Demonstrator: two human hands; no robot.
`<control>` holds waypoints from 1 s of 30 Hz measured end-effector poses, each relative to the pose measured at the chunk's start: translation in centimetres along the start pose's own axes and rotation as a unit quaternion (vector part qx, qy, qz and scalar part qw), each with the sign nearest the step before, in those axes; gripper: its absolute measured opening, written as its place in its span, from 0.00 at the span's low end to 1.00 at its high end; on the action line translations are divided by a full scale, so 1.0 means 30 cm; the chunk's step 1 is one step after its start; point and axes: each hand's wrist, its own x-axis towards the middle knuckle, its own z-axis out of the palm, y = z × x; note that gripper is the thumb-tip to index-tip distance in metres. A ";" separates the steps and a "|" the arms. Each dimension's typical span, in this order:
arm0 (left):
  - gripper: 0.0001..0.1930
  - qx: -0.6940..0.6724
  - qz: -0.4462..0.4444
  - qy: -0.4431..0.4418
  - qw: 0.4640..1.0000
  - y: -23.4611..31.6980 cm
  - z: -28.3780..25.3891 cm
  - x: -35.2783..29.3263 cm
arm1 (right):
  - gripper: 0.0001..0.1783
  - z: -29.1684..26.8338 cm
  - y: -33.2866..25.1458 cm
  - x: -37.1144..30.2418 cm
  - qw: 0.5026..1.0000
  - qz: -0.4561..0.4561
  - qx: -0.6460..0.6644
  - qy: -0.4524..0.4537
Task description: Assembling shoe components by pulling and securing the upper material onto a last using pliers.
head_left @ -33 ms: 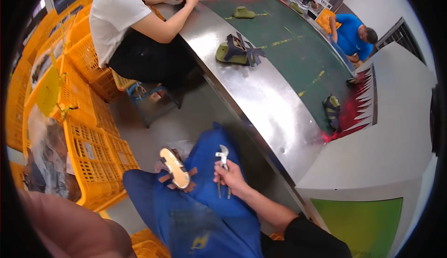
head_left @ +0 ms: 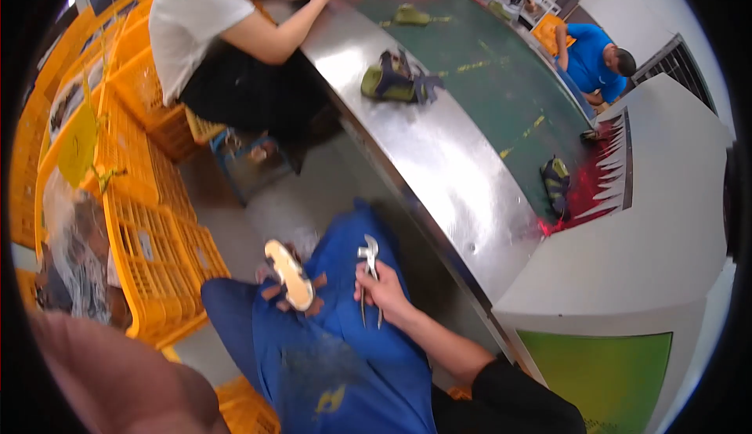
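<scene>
In my lap, on blue work cloth, lies a shoe (head_left: 293, 277) with its pale sole up and brown straps splayed out at its sides. To the right of it, my right hand (head_left: 381, 287) is closed around a pair of lasting pincers (head_left: 369, 255). The curved metal jaws point up and away from me, and the handles stick out below my fingers. My left hand (head_left: 133, 379) looms large and blurred at the lower left, close to the camera. Its fingers are hidden, so what it holds, if anything, does not show.
A metal-edged table (head_left: 439, 175) with a green belt (head_left: 478, 81) runs along my right. On it stand a strapped green shoe (head_left: 395, 81) and several others. Yellow crates (head_left: 157, 254) are stacked at left. A seated person (head_left: 204, 27) works ahead; two more sit across the belt.
The view has shifted slightly, and the shoe, the pincers and my right hand appear a little higher in it. My right hand keeps its grip on the pincers.
</scene>
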 end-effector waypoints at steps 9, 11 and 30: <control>0.13 0.011 -0.397 -0.069 0.915 -0.273 -0.002 -0.596 | 0.11 -0.013 0.064 0.009 1.000 0.014 0.019 0.007; 0.14 0.024 -0.492 -0.079 0.867 -0.352 -0.029 -0.884 | 0.08 -0.011 0.050 0.018 0.999 0.021 0.031 0.007; 0.29 -0.207 -0.599 -0.139 0.761 -0.374 0.104 -1.128 | 0.11 0.116 -0.243 -0.031 0.985 0.053 -0.162 -0.026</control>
